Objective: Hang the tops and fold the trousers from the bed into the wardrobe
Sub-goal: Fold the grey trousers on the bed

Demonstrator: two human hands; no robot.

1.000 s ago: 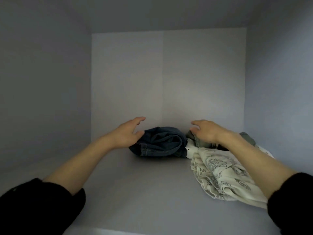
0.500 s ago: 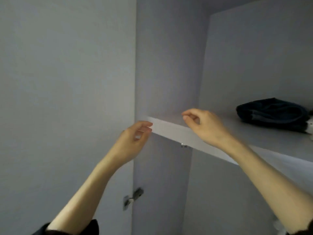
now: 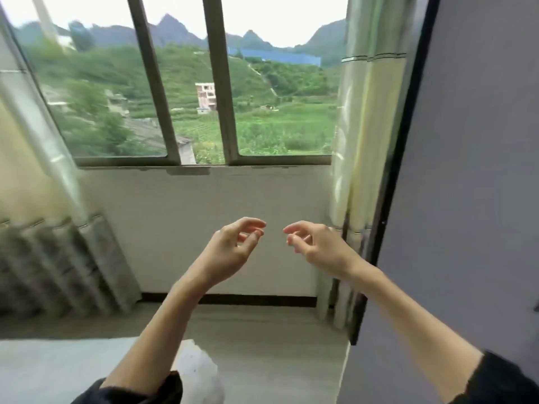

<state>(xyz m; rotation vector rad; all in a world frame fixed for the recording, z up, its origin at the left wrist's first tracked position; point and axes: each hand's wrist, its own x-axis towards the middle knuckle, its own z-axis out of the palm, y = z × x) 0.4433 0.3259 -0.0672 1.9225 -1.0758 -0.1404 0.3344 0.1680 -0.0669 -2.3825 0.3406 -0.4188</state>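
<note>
My left hand [image 3: 230,252] and right hand [image 3: 318,247] hang loosely curled, each grip holding nothing; the white garment [image 3: 198,371] below looks soft, light, best taken by an edge

Both forearms reach forward and upward, bare from the pushed-up dark sleeves [image 3: 140,392] to the wrists. The left hand [image 3: 230,249] and right hand [image 3: 315,246] float at the same height, near each other but apart (fingertips facing across the gap). Their fingers hang loosely curled, and neither hand holds anything.
</note>
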